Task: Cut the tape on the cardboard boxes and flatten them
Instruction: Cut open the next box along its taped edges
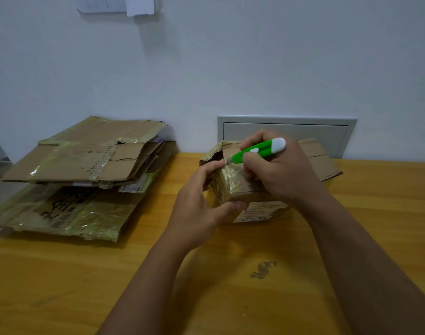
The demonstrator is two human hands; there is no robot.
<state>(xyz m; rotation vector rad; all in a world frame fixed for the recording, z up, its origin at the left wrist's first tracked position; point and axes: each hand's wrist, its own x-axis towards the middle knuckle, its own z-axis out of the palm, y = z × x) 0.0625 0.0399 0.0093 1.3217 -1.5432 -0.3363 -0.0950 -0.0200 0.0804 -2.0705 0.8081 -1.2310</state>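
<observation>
sitting near the far edge of the yellow wooden worktop, right of centre, a small taped cardboard box stands close to the white wall and a grey wall panel — little room behind it. one of its flaps lies open on the far right side. the near half of the worktop shows bare wood, with one dark stain near the forearms. at far left a pile of flattened boxes overhangs the worktop's left edge, well apart from the small box. the left hand curls round the box's left corner, thumb on the near face, fingers on the torn top edge. the right hand grips a green-and-white cutter — its blade tip touches the taped top by the left fingers.
</observation>
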